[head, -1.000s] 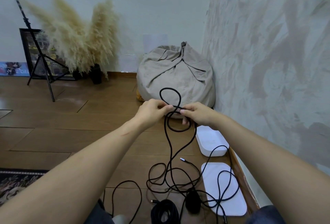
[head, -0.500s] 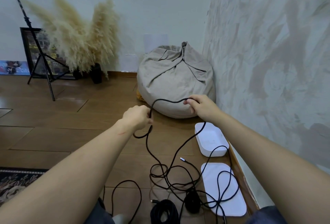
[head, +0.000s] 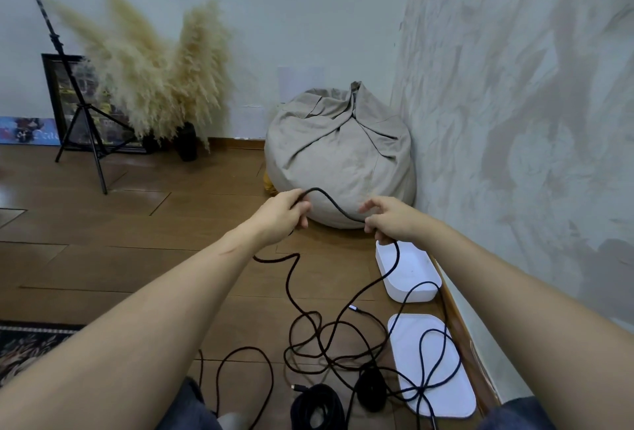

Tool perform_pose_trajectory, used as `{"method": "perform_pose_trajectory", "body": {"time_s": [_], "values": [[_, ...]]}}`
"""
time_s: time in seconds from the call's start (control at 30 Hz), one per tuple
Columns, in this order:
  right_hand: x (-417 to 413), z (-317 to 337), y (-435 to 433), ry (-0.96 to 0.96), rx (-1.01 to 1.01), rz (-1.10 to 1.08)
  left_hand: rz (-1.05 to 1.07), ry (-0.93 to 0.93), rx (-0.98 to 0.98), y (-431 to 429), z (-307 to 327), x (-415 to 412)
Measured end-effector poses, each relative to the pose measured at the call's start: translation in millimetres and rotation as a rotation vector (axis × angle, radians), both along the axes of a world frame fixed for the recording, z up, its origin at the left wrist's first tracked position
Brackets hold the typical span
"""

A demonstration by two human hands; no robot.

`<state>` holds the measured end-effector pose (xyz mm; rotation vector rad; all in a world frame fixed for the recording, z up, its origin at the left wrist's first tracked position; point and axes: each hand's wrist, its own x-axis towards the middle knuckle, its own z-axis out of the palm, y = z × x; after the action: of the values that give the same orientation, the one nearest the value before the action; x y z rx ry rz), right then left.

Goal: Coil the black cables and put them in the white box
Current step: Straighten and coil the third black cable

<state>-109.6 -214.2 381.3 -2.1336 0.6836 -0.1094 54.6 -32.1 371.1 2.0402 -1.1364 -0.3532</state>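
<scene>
Midair — left hand [head: 283, 215], right hand [head: 392, 222] grip cable [head: 330, 202].

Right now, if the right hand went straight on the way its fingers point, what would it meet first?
Probably the grey bean bag: the right hand, pinching the black cable, points forward and slightly left at its lower front. How far off it is, this view cannot settle.

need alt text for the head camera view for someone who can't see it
Two bare hands hold a stretch of thin black cable above a brown wooden floor, left hand gripping, right hand pinching. The rest lies tangled below, partly across a flat white lid beside an open white plastic box.
</scene>
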Motion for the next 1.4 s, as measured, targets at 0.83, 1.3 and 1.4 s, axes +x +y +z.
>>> {"method": "perform_pose_trajectory", "body": {"time_s": [0.83,1.3,1.4], "values": [[-4,20,9,-0.007,-0.031,0.29,0.039,-0.415,0.045,-7,-1,0],[4,2,7,0.081,-0.198,0.272,0.049,-0.146,-0.128,-11,13,-22],[7,-1,6,-0.061,-0.186,0.27,0.027,-0.137,-0.157,-14,19,-28]]}}
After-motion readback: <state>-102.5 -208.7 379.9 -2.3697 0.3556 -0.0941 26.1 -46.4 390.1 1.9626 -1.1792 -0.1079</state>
